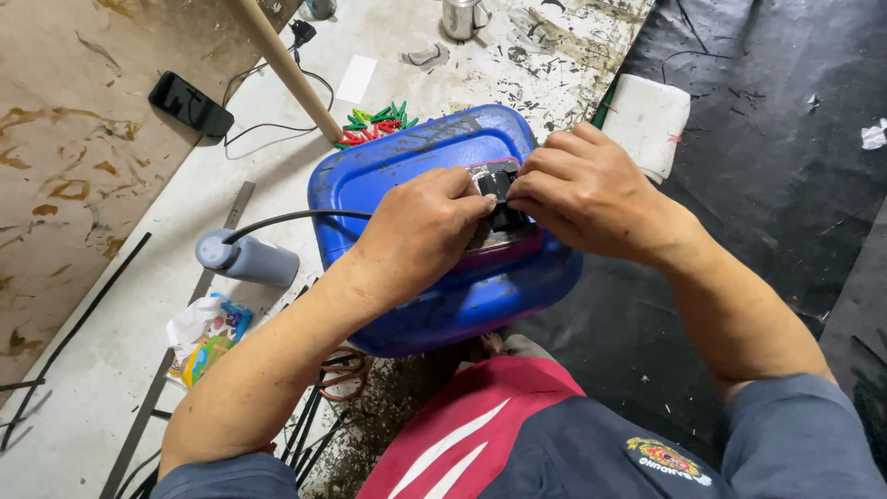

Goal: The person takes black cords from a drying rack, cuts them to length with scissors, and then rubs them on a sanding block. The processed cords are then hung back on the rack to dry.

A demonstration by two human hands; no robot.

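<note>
A blue plastic canister [407,157] lies on its side before my knees. On its top face sits a small black part [499,185] over a patch of silvery foil and a pink strip [504,251]. My left hand [416,231] pinches the black part from the left. From the right, my right hand [582,189] grips the same part with fingertips bent over it. Both hands hide most of the part.
A grey cylindrical tool [248,259] with a black cable lies left of the canister. Coloured clips [374,122], a wooden stick [286,65], a black phone [191,103], a metal cup [460,17], a white block [651,120] and a black sheet [785,166] lie around.
</note>
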